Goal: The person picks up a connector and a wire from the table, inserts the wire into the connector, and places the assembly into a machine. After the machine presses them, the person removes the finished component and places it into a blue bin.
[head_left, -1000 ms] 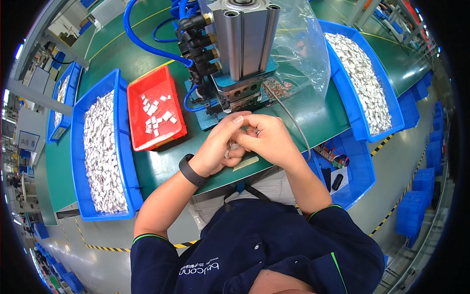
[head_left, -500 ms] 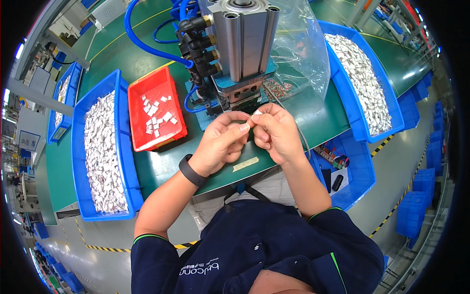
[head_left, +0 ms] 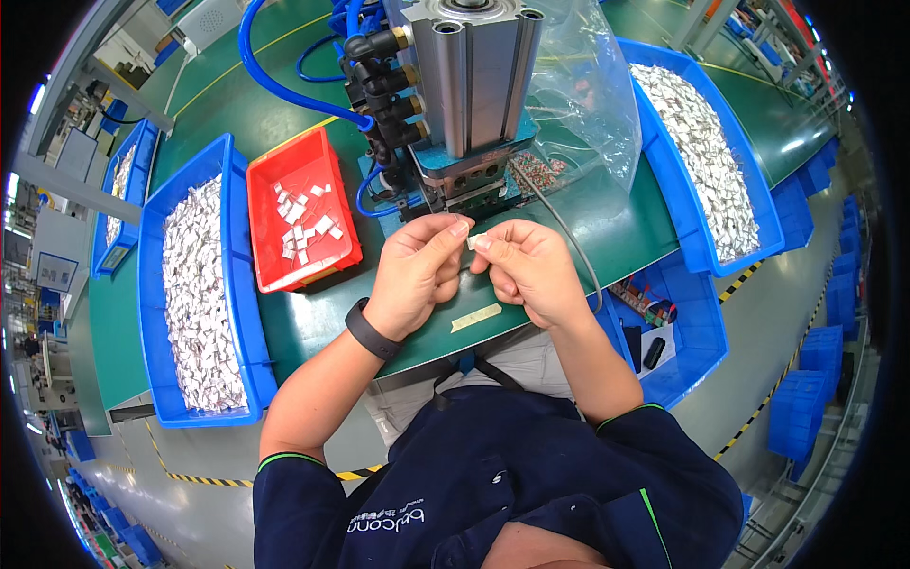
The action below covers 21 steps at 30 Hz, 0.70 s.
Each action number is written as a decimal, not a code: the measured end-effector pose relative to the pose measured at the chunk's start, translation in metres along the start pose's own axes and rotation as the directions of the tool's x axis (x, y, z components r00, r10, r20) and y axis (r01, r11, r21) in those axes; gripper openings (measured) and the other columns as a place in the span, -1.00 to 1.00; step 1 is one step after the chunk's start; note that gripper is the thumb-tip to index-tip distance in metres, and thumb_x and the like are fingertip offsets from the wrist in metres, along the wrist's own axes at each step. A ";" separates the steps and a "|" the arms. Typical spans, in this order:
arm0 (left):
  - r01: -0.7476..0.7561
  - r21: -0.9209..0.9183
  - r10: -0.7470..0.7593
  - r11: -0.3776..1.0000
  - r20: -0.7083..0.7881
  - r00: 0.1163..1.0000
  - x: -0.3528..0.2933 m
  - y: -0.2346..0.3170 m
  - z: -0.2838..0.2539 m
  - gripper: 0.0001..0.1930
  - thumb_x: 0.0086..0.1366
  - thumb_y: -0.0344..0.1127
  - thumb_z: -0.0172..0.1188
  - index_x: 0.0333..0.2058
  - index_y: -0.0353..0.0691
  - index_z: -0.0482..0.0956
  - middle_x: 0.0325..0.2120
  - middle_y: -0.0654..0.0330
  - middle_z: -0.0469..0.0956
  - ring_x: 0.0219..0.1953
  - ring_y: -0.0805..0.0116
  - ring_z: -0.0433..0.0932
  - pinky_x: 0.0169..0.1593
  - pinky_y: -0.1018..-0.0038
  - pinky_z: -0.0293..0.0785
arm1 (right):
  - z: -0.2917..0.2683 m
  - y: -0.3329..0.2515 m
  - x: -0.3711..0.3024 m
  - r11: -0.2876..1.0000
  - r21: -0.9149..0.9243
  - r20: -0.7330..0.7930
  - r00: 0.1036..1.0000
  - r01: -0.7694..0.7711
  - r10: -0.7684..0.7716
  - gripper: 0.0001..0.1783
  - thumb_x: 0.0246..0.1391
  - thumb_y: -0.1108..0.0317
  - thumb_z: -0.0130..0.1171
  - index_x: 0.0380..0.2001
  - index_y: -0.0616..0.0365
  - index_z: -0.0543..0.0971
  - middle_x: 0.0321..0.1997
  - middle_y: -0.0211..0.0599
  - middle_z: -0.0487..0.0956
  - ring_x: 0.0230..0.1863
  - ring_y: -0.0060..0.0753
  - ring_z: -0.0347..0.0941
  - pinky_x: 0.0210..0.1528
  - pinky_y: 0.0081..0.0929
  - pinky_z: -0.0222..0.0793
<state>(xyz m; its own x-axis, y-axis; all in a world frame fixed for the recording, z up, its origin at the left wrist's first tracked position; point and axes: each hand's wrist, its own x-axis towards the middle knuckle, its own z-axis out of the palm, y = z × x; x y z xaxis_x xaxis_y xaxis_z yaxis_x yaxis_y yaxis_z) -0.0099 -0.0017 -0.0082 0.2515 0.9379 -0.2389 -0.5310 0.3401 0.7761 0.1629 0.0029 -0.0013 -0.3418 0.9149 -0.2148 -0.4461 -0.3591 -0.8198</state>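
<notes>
In front of the pneumatic press (head_left: 469, 104), my two hands meet fingertip to fingertip above the table edge. A small white rectangular piece (head_left: 473, 242) sits pinched between the thumb and forefinger of my right hand (head_left: 533, 270). My left hand (head_left: 417, 275), with a dark band at the wrist, has its thumb and forefinger pressed together right beside that piece. Whatever those left fingers may hold is too small to make out. To the left, a red bin (head_left: 301, 213) contains several loose white pieces with thin leads.
Blue bins full of white pieces stand on the left (head_left: 251, 322) and right (head_left: 697, 223). Blue air hoses (head_left: 248, 57) loop beside the press. A clear plastic bag (head_left: 592, 104) lies behind it, and a lower blue bin (head_left: 697, 365) sits at right. Tape (head_left: 476, 318) marks the table.
My hands have drawn slightly back from the press and the fingertips have parted a little. The white piece, now in my right fingers, shows more clearly and sits further left.
</notes>
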 end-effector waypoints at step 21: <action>0.040 0.007 -0.039 0.999 -0.009 0.999 0.000 0.002 0.001 -0.80 0.34 -0.28 0.10 -0.18 -0.28 0.49 -0.58 0.32 0.32 -0.71 0.67 0.09 -0.70 0.70 -0.04 | 0.000 -0.008 0.022 0.996 0.021 -0.100 0.992 0.085 -0.083 -0.79 0.09 0.38 0.24 -0.50 0.25 0.45 -0.59 -0.34 0.47 -0.75 -0.78 0.17 -0.76 -0.73 -0.04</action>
<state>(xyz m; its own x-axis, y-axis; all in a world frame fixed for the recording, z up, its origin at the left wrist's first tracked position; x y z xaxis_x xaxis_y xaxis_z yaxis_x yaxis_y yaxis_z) -0.0097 -0.0012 -0.0059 0.2646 0.9243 -0.2749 -0.5148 0.3764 0.7702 0.1585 0.0256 0.0004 -0.2198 0.9552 -0.1982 -0.4907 -0.2839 -0.8238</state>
